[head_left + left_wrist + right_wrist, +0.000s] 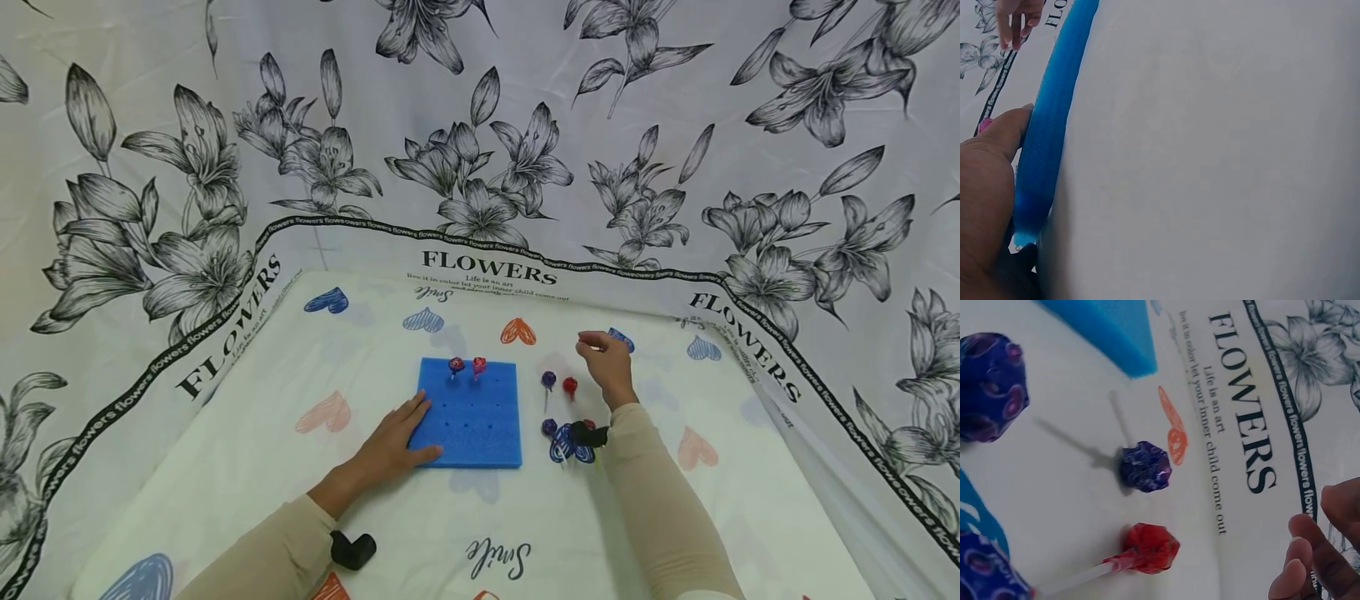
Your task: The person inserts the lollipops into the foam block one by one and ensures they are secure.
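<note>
A blue foam board (487, 446) with rows of small holes lies on the cloth. Two wrapped lollipops stand in its far row, a dark red one (456, 364) and a pinkish-red one (479, 364). My left hand (393, 433) rests on the board's left edge, fingers extended. Over the cloth, right of the board, my right hand (609, 364) hovers with loosely bent fingers and holds nothing. Below it lie a purple lollipop (1145, 467) and a red lollipop (1152, 548). Nearer the body are more lollipops, including a purple one (549, 427); my right wrist partly hides this group.
A white cloth (405, 533) printed with hearts covers the table. Behind it hangs a flower-printed curtain (360, 242). Black wrist devices sit at the left wrist (352, 550) and the right wrist (587, 433).
</note>
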